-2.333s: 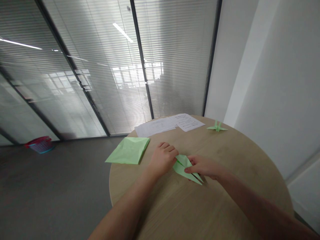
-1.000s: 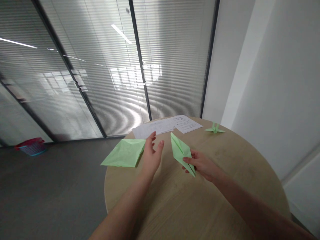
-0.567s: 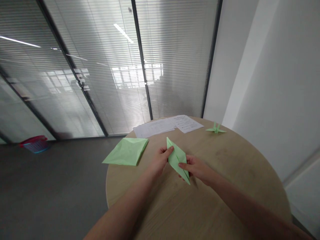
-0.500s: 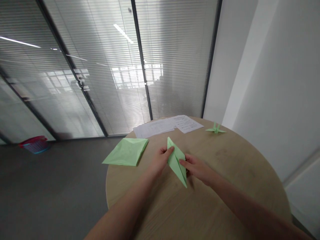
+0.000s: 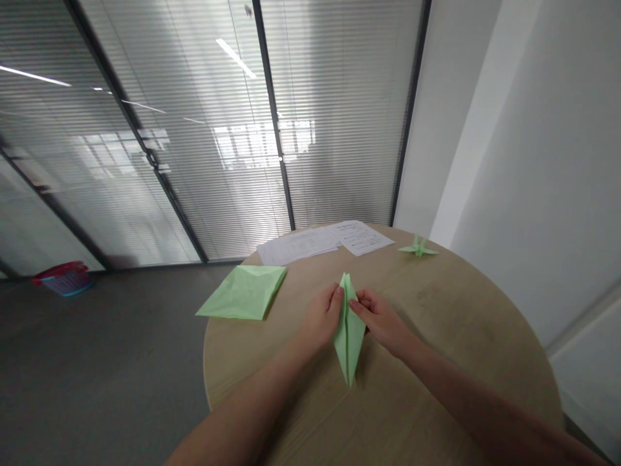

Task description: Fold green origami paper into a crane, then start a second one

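A folded piece of light green paper (image 5: 349,343), long and kite-shaped with a slit down its middle, is held between both hands above the table. My left hand (image 5: 325,314) grips its left edge, thumb on the front face. My right hand (image 5: 376,314) pinches the right edge, with its thumb lying near the central slit and the other fingers partly hidden behind the paper. One narrow point faces toward me, the other away. To the left, a larger green paper sheet (image 5: 245,294) overhangs the table edge. A finished green paper crane (image 5: 418,247) stands at the far right.
The round wooden table (image 5: 460,323) carries several printed white sheets (image 5: 310,244) at its far edge. Beyond it is a glass partition with blinds (image 5: 233,194); a white wall (image 5: 548,194) rises on the right. A red and blue basket (image 5: 65,279) sits on the floor at left.
The folded paper has turned from a slant to nearly straight, its near point now lower and further left. Both hands have shifted with it, still gripping its sides.
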Tool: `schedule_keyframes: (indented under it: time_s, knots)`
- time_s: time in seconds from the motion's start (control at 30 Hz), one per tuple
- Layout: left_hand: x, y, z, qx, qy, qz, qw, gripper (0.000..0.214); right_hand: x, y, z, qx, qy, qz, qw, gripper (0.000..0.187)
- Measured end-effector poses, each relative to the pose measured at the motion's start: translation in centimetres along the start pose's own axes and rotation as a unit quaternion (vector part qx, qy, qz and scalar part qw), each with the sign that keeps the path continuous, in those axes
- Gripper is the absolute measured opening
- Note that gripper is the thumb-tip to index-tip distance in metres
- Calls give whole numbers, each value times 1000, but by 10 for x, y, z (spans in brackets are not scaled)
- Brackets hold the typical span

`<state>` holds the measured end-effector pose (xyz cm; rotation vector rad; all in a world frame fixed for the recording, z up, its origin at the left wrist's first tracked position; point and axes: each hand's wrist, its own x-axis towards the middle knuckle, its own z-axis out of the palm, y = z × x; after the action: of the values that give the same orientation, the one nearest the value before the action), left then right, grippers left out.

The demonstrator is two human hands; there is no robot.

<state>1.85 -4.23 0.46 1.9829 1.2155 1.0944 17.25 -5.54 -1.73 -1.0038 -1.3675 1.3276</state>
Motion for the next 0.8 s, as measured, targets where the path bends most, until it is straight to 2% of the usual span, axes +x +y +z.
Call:
schedule_keyframes:
  time_s: [0.17, 0.33, 0.5, 0.63, 0.8]
  knots:
    - [0, 0, 1, 59, 16, 4, 998, 36, -2, -1, 4, -29, -21, -3, 999, 37]
    - [0, -2, 3, 30, -14, -6, 999, 42, -3, -2, -1, -71, 12, -19, 997, 37]
    - [-2, 0, 3, 29, -47, -12, 998, 44, -1, -4, -7, -12, 21, -10, 1000, 35]
    - [-3, 3, 1, 35, -70, 3, 997, 41, -2, -6, -7, 5, 48, -36, 998, 35]
    - [-2, 4, 1, 25, -48, 17, 998, 38, -2, -6, -8, -3, 73, -67, 995, 32]
